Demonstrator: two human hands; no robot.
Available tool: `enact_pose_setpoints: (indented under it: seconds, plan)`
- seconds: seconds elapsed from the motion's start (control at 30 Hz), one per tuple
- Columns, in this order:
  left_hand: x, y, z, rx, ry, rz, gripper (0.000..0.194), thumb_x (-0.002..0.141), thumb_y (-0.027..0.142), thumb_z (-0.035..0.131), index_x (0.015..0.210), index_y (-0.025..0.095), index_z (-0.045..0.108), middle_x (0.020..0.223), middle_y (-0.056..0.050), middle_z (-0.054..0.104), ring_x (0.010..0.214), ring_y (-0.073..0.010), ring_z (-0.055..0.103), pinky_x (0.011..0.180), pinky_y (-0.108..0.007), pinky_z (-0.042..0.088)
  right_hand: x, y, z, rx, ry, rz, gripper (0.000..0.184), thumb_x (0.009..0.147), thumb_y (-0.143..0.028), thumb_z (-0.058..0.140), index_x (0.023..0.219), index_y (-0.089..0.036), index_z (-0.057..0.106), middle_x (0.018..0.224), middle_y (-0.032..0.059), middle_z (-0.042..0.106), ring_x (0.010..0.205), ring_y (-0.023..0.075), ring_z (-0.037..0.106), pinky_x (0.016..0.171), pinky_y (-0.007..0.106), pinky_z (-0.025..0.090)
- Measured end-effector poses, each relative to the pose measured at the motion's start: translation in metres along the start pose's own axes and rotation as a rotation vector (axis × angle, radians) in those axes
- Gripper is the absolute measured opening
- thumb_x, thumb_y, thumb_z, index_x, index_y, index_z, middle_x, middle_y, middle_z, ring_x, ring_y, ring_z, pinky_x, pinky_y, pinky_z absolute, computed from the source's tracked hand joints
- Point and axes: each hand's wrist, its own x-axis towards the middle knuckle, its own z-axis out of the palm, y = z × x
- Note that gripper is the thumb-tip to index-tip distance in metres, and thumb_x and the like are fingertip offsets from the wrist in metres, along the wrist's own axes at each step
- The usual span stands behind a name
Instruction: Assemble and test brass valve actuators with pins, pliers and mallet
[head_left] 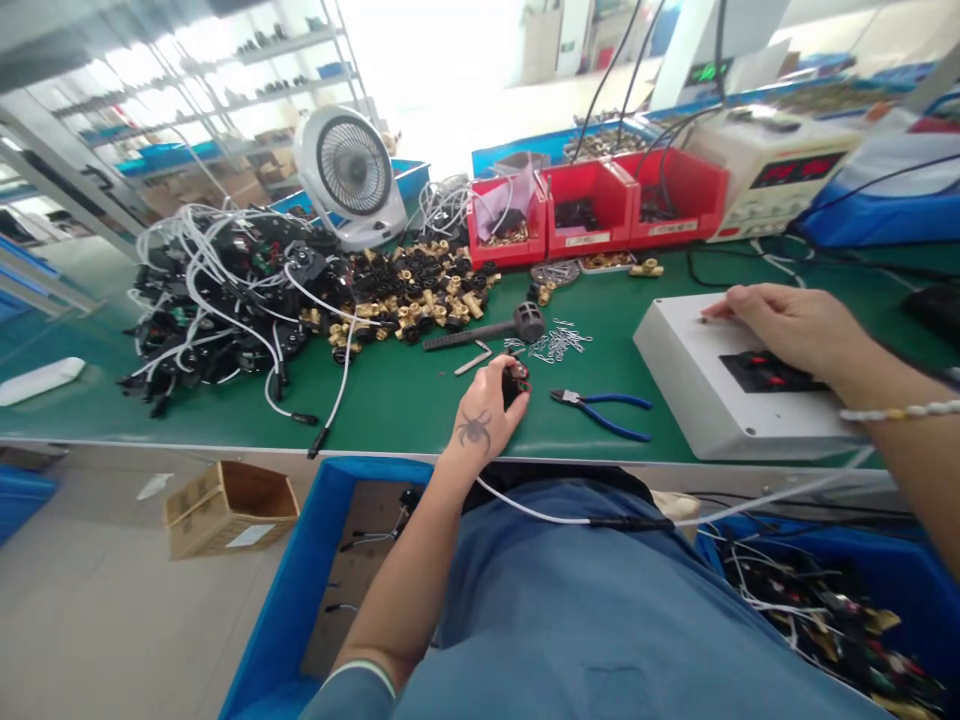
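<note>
My left hand [491,405] is closed around a small black part [514,380] with reddish bits, most of it hidden by my fingers. From this part a white cable [536,515] runs to a black inline connector [630,523] over my lap. My right hand [787,325] reaches over a white control box [682,375], fingertips pinched at a small toggle switch [703,319] on its top. Below my right palm, a black panel [765,372] on the box shows red lit marks. Blue-handled cutting pliers [607,402] lie between my left hand and the box.
Black assemblies with white cables [232,290] and brass fittings [420,300] are heaped at left. Behind stand a fan [351,170], red bins [589,205] and a power supply [780,170]. A dark mallet-like tool [487,330] and metal clips [559,342] lie mid-table. Blue crates [281,590] stand below.
</note>
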Motion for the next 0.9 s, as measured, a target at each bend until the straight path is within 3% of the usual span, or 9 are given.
enact_pose_setpoints:
  seconds: [0.07,0.17,0.27,0.33,0.43,0.53,0.63,0.73,0.9]
  plan:
    - [-0.011,-0.007,-0.011,-0.009,-0.080,0.094,0.044,0.088,0.015,0.064,0.131,0.018,0.056,0.128,-0.012,0.067,0.116,-0.0231,0.066,0.105,-0.037,0.052,-0.001,-0.005,-0.002,-0.026,-0.008,0.044,0.067,0.085,-0.078,0.056,0.079,-0.016,0.082,0.076,0.0107,0.076,0.062,0.0134,0.067,0.053,0.027,0.039]
    - [-0.028,-0.020,-0.030,0.000,-0.173,0.173,0.057,0.082,0.006,0.064,0.137,0.020,0.056,0.140,-0.010,0.064,0.126,-0.0234,0.061,0.112,-0.038,0.049,-0.004,-0.027,-0.003,-0.095,-0.019,0.225,0.045,0.097,-0.052,0.059,0.085,-0.015,0.083,0.088,0.0102,0.078,0.077,0.0169,0.071,0.064,0.028,0.044]
    - [-0.029,-0.044,-0.056,0.033,-0.179,0.137,0.070,0.083,0.019,0.072,0.149,0.023,0.047,0.150,-0.009,0.058,0.134,-0.0225,0.058,0.114,-0.035,0.048,-0.007,-0.053,-0.004,-0.168,-0.065,0.418,0.030,0.101,-0.026,0.053,0.101,-0.013,0.081,0.108,0.0108,0.077,0.100,0.0203,0.070,0.081,0.028,0.046]
    - [-0.020,-0.068,-0.079,0.128,-0.027,-0.044,0.060,0.089,0.028,0.067,0.146,0.024,0.050,0.146,-0.008,0.061,0.130,-0.0219,0.060,0.113,-0.036,0.048,-0.008,-0.066,-0.005,-0.183,-0.099,0.463,0.031,0.102,-0.021,0.050,0.107,-0.011,0.079,0.116,0.0123,0.075,0.108,0.0219,0.068,0.088,0.028,0.045]
    - [0.002,-0.112,-0.114,0.255,0.190,-0.285,0.051,0.093,0.016,0.048,0.143,0.008,0.052,0.146,-0.022,0.056,0.143,-0.0325,0.048,0.122,-0.051,0.034,-0.009,-0.075,-0.006,-0.188,-0.113,0.484,0.032,0.103,-0.021,0.049,0.111,-0.010,0.078,0.120,0.0139,0.073,0.112,0.0226,0.067,0.090,0.028,0.044]
    - [0.018,-0.149,-0.134,0.334,0.271,-0.501,0.052,0.086,0.007,0.049,0.137,0.007,0.057,0.139,-0.027,0.060,0.138,-0.0411,0.051,0.117,-0.061,0.036,-0.010,-0.081,-0.007,-0.189,-0.117,0.506,0.033,0.104,-0.022,0.049,0.114,-0.008,0.078,0.120,0.0157,0.073,0.109,0.0203,0.066,0.087,0.028,0.043]
    - [0.024,-0.167,-0.135,0.354,0.268,-0.595,0.049,0.085,0.013,0.063,0.133,0.007,0.061,0.133,-0.026,0.065,0.131,-0.0417,0.057,0.115,-0.058,0.041,-0.009,-0.086,-0.009,-0.187,-0.118,0.496,0.036,0.104,-0.024,0.049,0.116,-0.005,0.077,0.120,0.0178,0.072,0.108,0.0189,0.066,0.085,0.029,0.042]
    - [0.026,-0.171,-0.126,0.352,0.296,-0.647,0.049,0.085,0.024,0.074,0.130,0.009,0.063,0.132,-0.022,0.066,0.131,-0.0370,0.057,0.115,-0.054,0.043,-0.008,-0.087,-0.009,-0.225,-0.102,0.512,0.040,0.102,-0.030,0.049,0.117,-0.003,0.076,0.115,0.0183,0.073,0.107,0.0195,0.066,0.080,0.033,0.041]
    - [0.023,-0.163,-0.119,0.313,0.481,-0.780,0.037,0.095,0.034,0.067,0.127,0.017,0.062,0.136,-0.011,0.061,0.125,-0.0279,0.060,0.106,-0.054,0.050,-0.018,-0.086,-0.015,-0.351,0.134,0.376,0.038,0.105,-0.028,0.050,0.122,-0.006,0.075,0.119,0.0219,0.071,0.113,0.0231,0.066,0.079,0.036,0.043]
